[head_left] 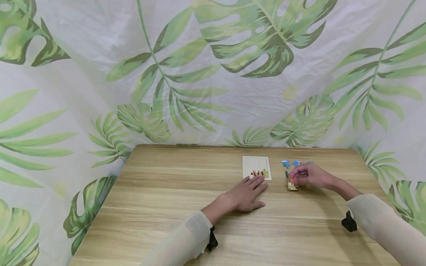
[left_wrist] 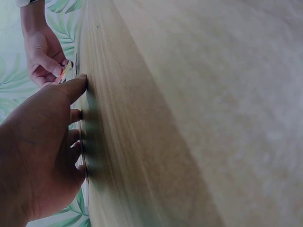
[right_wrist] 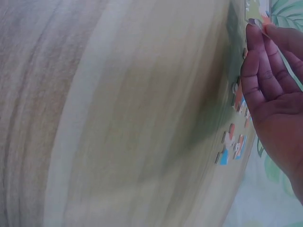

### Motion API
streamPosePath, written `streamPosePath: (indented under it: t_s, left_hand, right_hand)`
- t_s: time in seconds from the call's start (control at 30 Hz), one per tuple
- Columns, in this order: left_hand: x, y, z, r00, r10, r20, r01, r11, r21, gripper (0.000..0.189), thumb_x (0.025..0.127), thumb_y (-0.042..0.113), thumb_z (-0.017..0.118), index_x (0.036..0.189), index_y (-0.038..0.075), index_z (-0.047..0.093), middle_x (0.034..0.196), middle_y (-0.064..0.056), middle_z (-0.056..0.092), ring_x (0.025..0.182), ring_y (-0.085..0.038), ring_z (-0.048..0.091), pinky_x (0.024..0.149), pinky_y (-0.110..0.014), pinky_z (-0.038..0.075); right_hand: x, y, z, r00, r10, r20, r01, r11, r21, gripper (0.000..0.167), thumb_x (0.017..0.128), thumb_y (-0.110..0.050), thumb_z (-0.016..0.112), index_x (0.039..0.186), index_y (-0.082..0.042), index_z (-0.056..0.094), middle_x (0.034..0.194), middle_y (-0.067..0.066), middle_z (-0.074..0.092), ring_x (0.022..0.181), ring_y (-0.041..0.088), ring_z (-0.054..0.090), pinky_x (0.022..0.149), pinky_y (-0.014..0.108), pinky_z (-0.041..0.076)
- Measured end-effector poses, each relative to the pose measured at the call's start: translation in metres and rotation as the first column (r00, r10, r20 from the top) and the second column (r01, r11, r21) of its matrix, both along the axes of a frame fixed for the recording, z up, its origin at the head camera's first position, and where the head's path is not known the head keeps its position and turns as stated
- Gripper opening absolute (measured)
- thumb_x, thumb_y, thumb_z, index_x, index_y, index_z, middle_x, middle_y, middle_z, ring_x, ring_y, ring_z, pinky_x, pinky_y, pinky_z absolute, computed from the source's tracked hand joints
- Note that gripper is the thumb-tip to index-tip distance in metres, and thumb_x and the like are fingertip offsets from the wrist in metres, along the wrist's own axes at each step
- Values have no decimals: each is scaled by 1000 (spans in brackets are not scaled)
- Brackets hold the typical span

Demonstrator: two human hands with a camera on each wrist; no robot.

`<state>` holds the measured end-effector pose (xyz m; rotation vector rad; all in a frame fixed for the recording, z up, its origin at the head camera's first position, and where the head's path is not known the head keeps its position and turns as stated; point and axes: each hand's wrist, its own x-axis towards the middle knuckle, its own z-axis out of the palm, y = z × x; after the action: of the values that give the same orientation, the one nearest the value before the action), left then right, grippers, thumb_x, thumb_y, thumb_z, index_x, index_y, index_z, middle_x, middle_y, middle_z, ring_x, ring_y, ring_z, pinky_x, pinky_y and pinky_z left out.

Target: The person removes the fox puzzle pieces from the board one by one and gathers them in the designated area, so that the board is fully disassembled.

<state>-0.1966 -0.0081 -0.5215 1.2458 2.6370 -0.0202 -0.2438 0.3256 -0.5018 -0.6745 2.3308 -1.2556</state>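
My left hand [head_left: 247,194] lies flat with fingers spread, its fingertips on the near edge of a white puzzle board [head_left: 255,163]. A strip of fitted red, brown and green pieces [head_left: 259,173] runs along the board's lower side. To the right, my right hand [head_left: 311,176] pinches a jigsaw piece [head_left: 292,187] between thumb and fingertips. Green, orange and white show on this piece [right_wrist: 254,8] in the right wrist view, and it stands tilted on edge in the left wrist view. The fingers hide part of it.
Loose blue and white jigsaw pieces [head_left: 296,163] lie behind the right hand. More pieces [right_wrist: 228,139] show beside the palm in the right wrist view. The wooden table [head_left: 173,192] ends at a leaf-print curtain [head_left: 186,74] at the back.
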Motion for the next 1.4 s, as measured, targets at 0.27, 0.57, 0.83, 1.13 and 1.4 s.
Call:
streamPosePath:
  t_s: [0.27, 0.57, 0.83, 1.13, 1.4]
  left_hand:
    - [-1, 0, -1, 1000, 0, -5, 0, 1000, 9, 74, 111, 58, 39, 171, 18, 22, 179, -7, 9, 165, -21, 8, 132, -43, 16]
    - [0, 0, 0, 1000, -2, -3, 2, 1000, 7, 73, 112, 58, 38, 171, 18, 21, 179, -7, 9, 165, -21, 7, 132, -42, 16]
    - [-1, 0, -1, 1000, -3, 0, 3, 1000, 21, 73, 111, 57, 39, 171, 18, 22, 179, -7, 10, 165, -22, 8, 132, -43, 16]
    - [-1, 0, -1, 1000, -2, 0, 2, 1000, 23, 73, 111, 57, 40, 171, 18, 22, 179, -7, 10, 165, -21, 8, 132, -44, 17]
    - [-1, 0, -1, 1000, 0, 6, 0, 1000, 23, 73, 111, 57, 40, 171, 18, 22, 179, -7, 10, 165, -22, 8, 132, -44, 17]
  right_hand:
    - [0, 3, -4, 1000, 2, 9, -2, 1000, -14, 18, 97, 6, 70, 114, 8, 74, 111, 22, 67, 87, 13, 71, 73, 26, 61]
    - [2, 2, -6, 1000, 8, 8, -8, 1000, -21, 15, 96, 9, 71, 110, 12, 72, 103, 20, 73, 89, 10, 71, 79, 23, 61]
    - [4, -1, -4, 998, 9, -59, -8, 1000, 17, 8, 95, 9, 71, 103, 7, 73, 115, 27, 74, 95, 12, 74, 77, 22, 60]
    - [5, -5, -3, 987, 24, -157, -11, 996, 84, 8, 93, 8, 74, 98, 3, 75, 97, 14, 76, 83, 6, 69, 72, 20, 59]
    - [5, -7, -8, 973, 36, -228, -16, 996, 89, 7, 91, 6, 78, 96, 2, 76, 90, 11, 76, 80, 3, 68, 70, 19, 58]
